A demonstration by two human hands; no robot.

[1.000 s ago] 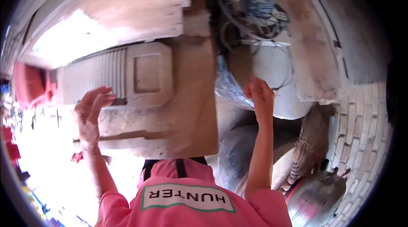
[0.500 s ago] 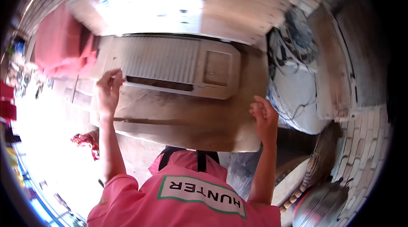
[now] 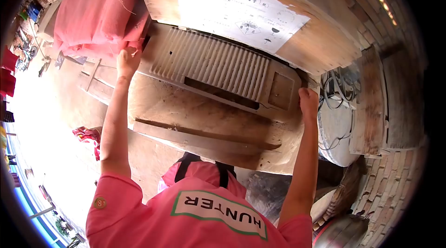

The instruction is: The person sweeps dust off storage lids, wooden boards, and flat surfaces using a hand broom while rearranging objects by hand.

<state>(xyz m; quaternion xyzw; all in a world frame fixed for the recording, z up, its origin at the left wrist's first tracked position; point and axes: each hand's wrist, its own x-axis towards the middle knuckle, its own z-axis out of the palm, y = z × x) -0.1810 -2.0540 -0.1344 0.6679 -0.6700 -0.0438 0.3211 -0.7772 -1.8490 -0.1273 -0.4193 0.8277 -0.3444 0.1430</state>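
A ribbed, dusty panel [image 3: 211, 64] with a rectangular recess at its right end lies slanted on a worn table [image 3: 158, 97]. My left hand [image 3: 127, 64] is closed at the lower edge of a red cloth [image 3: 93, 16], left of the panel; whether it grips the cloth is unclear. Beyond the panel's right end, my right hand [image 3: 309, 101] is closed near the table's right edge, and what its fingers hold, if anything, is hidden. A long, thin dark strip [image 3: 204, 139] lies along the table's near side.
Behind the panel stands a wooden box [image 3: 325, 48] with a printed white label [image 3: 241, 9]. Cables [image 3: 337, 88] and a pale round container [image 3: 337, 129] are at the right, beside wooden boards [image 3: 367, 104] and a brick wall [image 3: 390, 192]. A patterned red cloth [image 3: 88, 136] lies at lower left.
The view has swung left, bringing the red cloth and box label into clearer sight. My left hand is now at the cloth's edge, and my right hand has come to the table's right side, more tightly closed.
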